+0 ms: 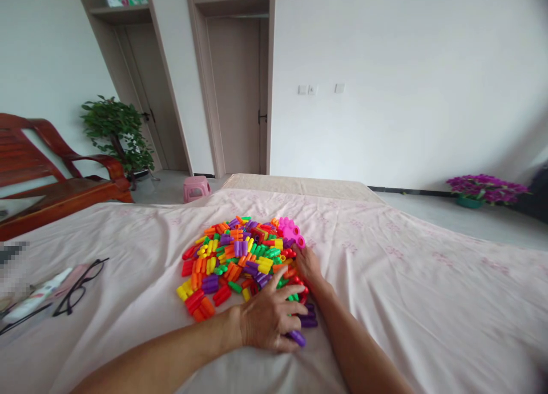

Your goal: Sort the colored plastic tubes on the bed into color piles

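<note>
A heap of colourful plastic building pieces [231, 251], shaped like joined tubes in red, orange, yellow, green and purple, lies on a pale pink cloth [368, 280]. Over the heap's near right part is my left hand [274, 317], palm down with its fingers spread. A purple piece [297, 338] shows beside its fingertips. My right hand [309, 266] rests along the heap's right edge, seemingly stretched out, its fingers partly hidden. Just beyond its fingertips is a bright pink piece [289, 228] with rounded lobes; I cannot tell whether they touch it.
Black-framed glasses [79, 288] and a white tube [40, 294] lie at the left. Beyond the cloth are a wooden bench [64, 171], a pink stool [196, 187], a leafy plant [115, 131] and purple flowers [486, 187].
</note>
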Demonstrator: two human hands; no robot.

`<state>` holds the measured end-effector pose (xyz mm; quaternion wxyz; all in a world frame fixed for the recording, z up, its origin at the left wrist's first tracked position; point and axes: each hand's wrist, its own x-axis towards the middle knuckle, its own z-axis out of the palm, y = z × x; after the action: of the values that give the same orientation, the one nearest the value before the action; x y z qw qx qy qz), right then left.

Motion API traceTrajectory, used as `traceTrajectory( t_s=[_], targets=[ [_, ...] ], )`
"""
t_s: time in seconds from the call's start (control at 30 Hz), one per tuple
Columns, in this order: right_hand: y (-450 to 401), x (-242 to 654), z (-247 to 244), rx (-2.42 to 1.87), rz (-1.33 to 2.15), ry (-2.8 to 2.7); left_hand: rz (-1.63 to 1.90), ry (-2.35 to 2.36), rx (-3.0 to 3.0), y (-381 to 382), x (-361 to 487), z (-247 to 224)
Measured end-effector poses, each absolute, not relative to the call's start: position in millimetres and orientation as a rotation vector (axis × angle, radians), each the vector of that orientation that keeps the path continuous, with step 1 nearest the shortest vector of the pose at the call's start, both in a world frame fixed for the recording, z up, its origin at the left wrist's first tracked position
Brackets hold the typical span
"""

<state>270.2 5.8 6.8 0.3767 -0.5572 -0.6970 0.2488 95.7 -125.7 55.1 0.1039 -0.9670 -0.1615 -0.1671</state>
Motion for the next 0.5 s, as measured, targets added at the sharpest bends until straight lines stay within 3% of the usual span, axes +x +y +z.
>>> traceTrajectory(
  t_s=[0.5],
  targets=[
    [5,275,8,-1.284,0.777,-1.599,-0.438,-0.674,-2.698,-52,60,71]
  ],
)
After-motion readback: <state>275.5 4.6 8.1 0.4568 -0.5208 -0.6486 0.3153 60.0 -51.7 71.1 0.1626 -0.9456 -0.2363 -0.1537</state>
